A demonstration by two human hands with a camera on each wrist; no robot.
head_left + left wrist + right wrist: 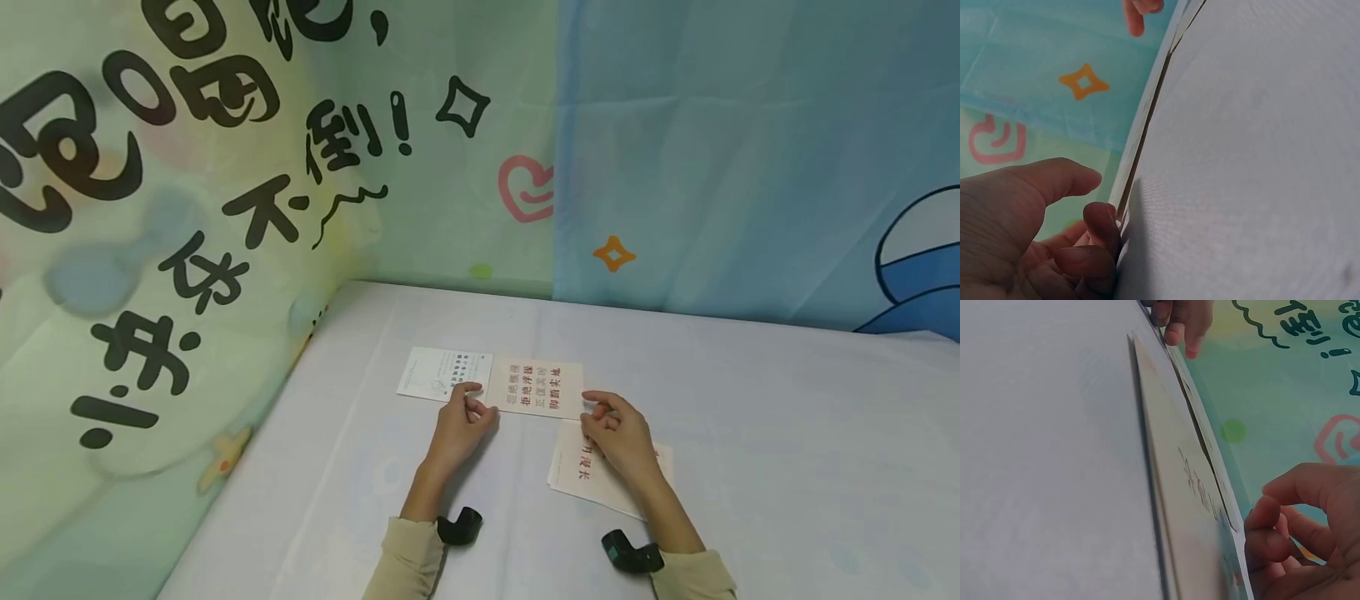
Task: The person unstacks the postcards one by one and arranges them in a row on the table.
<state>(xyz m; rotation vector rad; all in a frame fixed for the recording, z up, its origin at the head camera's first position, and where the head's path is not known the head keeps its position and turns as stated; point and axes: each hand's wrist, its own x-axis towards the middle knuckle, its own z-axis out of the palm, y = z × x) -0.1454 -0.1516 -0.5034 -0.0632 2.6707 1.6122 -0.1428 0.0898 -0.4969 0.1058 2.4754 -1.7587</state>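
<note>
A white card (431, 372) with dark print and a beige card (536, 388) with red and grey characters lie side by side on the table. My left hand (463, 427) rests by their meeting edges, thumb apart from the loosely bent fingers in the left wrist view. At the beige card's right edge is my right hand (621, 432), its fingers also loosely bent and nothing gripped between them. Beneath that hand lies a small stack of beige cards (592, 479) with red characters, partly hidden by the hand and wrist.
A white cloth (787, 467) covers the table. Printed curtains stand behind it (750, 167) and along its left side (150, 275). Each wrist wears a black camera, one on the left (460, 527) and one on the right (632, 553).
</note>
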